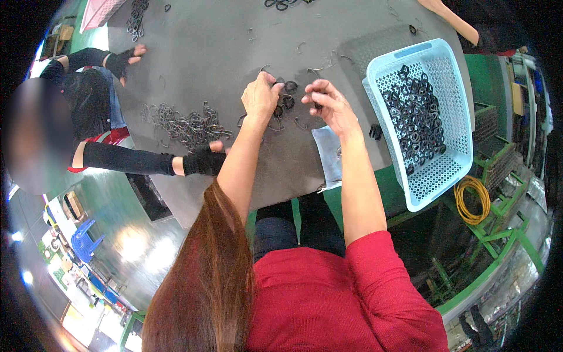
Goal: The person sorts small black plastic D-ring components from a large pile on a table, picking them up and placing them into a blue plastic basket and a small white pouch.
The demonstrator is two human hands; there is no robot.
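Note:
Above the grey table, my left hand (260,98) has its fingers bent together beside a small group of black rings (290,86). What its fingertips grip, if anything, is hidden. Just to the right, my right hand (331,107) is raised with curled fingers, and a small black piece (318,105) shows between them and the thumb. Thin curved metal hooks (301,124) lie loose around both hands. Under my right wrist is a flat light-blue pouch (326,154), partly covered by the forearm.
A light-blue plastic basket (434,185) with many black rings (414,117) stands at the right. A heap of dark hooks (187,126) lies left, near a co-worker's black-sleeved hand (205,159). Another person's arm (451,20) reaches in at the far right.

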